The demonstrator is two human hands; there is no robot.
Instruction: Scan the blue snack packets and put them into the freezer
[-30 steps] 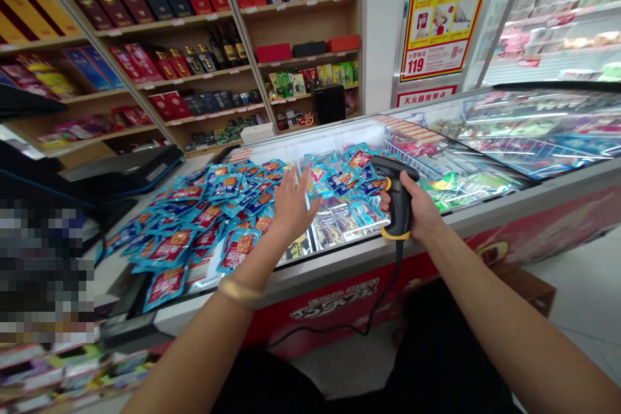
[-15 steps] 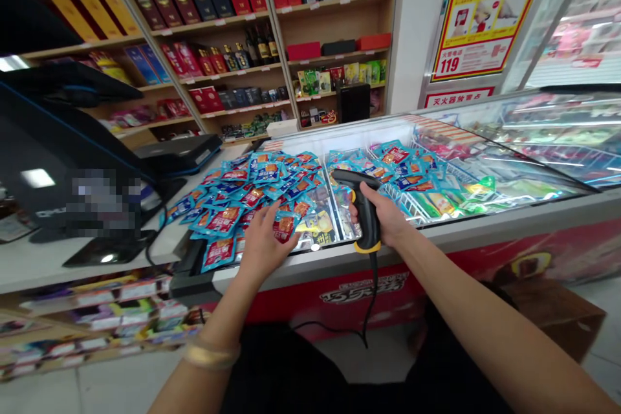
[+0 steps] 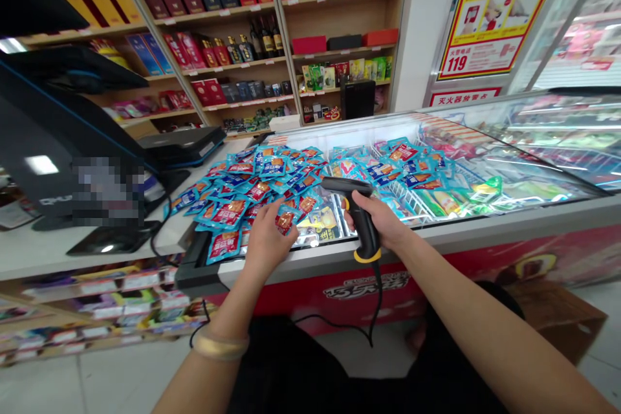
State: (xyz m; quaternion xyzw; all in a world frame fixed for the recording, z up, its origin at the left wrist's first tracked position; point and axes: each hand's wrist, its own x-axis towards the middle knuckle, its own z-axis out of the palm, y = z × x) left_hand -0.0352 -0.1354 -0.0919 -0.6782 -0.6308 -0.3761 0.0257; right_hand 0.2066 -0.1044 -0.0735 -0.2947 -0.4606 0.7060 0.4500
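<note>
My left hand (image 3: 268,239) is over the front right edge of a heap of snack packets (image 3: 257,191), small blue pouches with red or dark blue labels. Its thumb and fingers are curved and apart, with one red-labelled packet (image 3: 286,220) between them; whether they touch it I cannot tell. In my right hand (image 3: 381,217) is a black and yellow barcode scanner (image 3: 366,223), gripped by its handle, its head pointing left towards the heap. The scanner's cord hangs down in front of the freezer. More blue packets (image 3: 405,162) lie farther right on the glass.
The packets rest on a glass-topped chest freezer (image 3: 460,233) with a red front. A checkout terminal (image 3: 82,142) stands on the counter at left. Shelves of boxes and bottles (image 3: 242,52) line the back, and a cardboard box (image 3: 557,320) sits on the floor at right.
The scanner has dipped and shifted slightly left, in my right hand. My left thumb and fingers have drawn a little closer around the packet. The whole view has shifted slightly.
</note>
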